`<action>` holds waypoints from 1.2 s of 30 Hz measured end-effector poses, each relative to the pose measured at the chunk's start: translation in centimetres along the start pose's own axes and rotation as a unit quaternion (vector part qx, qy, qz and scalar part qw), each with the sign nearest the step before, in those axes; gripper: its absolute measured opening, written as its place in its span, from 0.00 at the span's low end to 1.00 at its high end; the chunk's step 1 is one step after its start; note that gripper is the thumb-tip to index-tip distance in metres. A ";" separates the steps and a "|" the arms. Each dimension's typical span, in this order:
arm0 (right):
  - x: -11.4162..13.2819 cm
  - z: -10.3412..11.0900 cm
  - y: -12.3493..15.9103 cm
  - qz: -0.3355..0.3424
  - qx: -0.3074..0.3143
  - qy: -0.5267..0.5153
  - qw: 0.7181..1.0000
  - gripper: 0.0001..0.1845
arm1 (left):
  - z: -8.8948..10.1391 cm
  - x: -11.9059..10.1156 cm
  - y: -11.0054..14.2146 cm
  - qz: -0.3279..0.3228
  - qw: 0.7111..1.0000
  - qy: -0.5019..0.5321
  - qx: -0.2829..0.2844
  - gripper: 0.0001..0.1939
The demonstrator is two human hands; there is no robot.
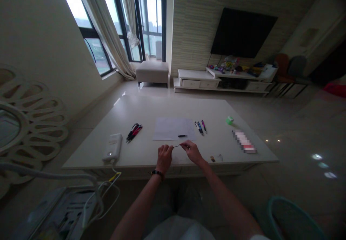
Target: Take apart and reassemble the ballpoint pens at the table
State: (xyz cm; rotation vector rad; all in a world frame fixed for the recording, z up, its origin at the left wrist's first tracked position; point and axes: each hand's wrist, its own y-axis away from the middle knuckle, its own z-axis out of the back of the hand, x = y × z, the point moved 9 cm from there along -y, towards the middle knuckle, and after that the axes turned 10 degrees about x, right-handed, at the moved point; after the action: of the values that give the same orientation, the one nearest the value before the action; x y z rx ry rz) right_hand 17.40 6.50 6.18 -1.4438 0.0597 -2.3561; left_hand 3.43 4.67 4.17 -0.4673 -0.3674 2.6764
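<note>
Between my two hands, just short of the paper's near edge, runs a thin dark pen refill. My left hand pinches its left end, fingers curled. The fingertips of my right hand are closed on its right end. A short black pen barrel lies on the white sheet of paper just beyond my hands. Left of the paper is a bunch of black and red pens. To its right, 3 pens lie side by side.
The white table also bears a white power strip with a cable, a green cube, a blurred-out pink and white item and small scraps. An open case and a teal basket stand below the near edge.
</note>
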 end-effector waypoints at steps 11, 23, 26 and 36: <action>0.0 -0.1 0.0 -0.002 0.008 0.011 1.000 0.10 | -0.4 -0.1 0.0 -0.013 1.000 -0.011 0.013 0.11; -0.5 -1.6 -0.8 -0.038 0.088 0.008 0.995 0.12 | -1.0 -1.0 0.0 -0.055 0.997 -0.022 0.042 0.12; -0.6 -2.6 -1.1 -0.036 0.098 -0.016 0.994 0.18 | -0.6 -0.5 0.0 -0.032 0.999 -0.010 0.030 0.11; -6.2 2.5 -4.7 -0.088 -0.052 0.235 0.967 0.11 | -0.2 0.4 0.0 0.013 1.000 0.017 -0.005 0.10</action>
State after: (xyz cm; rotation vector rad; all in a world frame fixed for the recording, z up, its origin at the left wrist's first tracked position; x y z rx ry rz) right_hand 20.68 13.39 3.13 -0.9328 0.1892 -2.8348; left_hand 3.19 4.90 3.93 -0.5229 -0.3669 2.6894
